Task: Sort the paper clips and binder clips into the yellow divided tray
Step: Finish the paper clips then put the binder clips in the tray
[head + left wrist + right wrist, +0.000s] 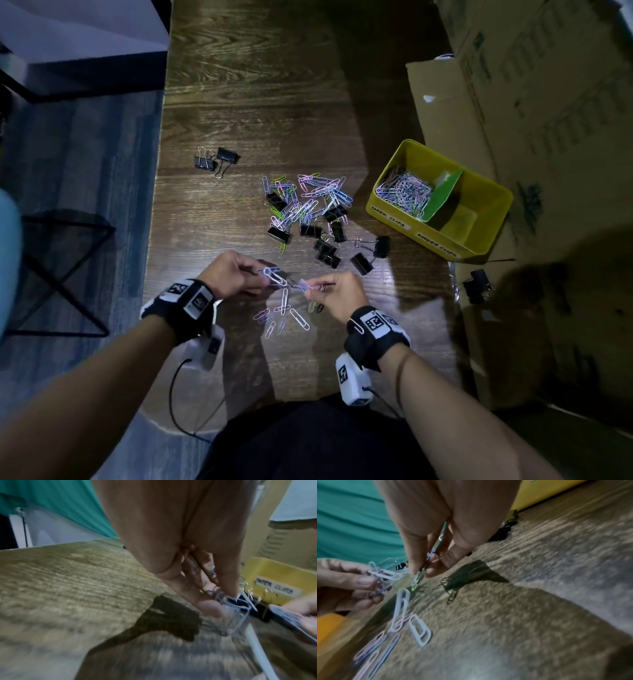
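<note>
My left hand [239, 272] pinches a small bunch of white paper clips [275, 277] just above the wooden table [260, 113]; the same bunch [382, 574] shows in the right wrist view. My right hand [337, 291] pinches another few paper clips [426, 565] edge-on between thumb and fingers. Below the hands lie several loose paper clips [284, 313]. A mixed heap of paper clips and black binder clips [308, 212] sits farther out. The yellow divided tray [486, 236] stands at the right, its left compartment holding paper clips [406, 192] beside a green divider [445, 195].
Two black binder clips [215, 159] lie apart at the left of the table. Large cardboard boxes [534, 89] crowd the right side, with a binder clip [478, 284] on one. The table's left edge drops to a floor with a dark metal stool frame [65, 270].
</note>
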